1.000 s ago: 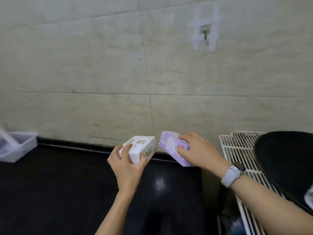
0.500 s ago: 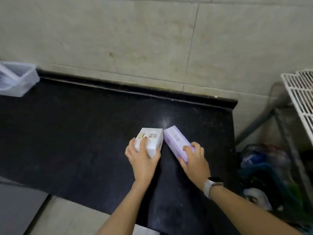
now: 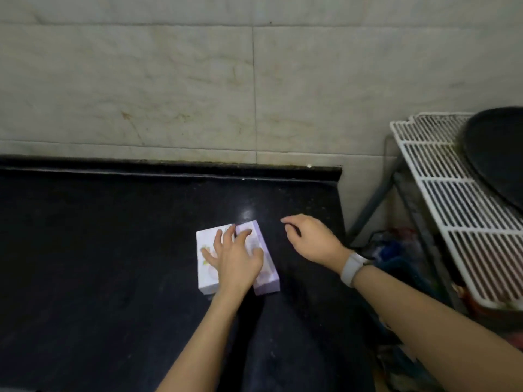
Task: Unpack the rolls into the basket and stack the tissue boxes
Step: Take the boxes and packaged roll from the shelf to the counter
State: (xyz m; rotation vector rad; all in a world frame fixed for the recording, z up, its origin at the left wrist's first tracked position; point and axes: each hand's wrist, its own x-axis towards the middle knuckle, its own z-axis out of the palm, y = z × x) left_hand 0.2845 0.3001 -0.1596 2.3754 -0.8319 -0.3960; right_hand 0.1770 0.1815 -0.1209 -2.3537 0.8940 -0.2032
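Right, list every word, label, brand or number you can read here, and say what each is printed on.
No text here can be read.
White tissue box: coloured printing on top, too blurred to read and partly under the left hand.
Purple tissue box: pale patches on top, no letters legible.
Watch on the right wrist: its face is not visible.
Wall tiles, counter, wire rack: no writing seen.

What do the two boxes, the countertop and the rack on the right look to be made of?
White box and purple box: likely printed cardboard, matte, crisp edges. Countertop: polished black stone, probably granite; it mirrors a light spot. Rack: seemingly white-coated wire grid.
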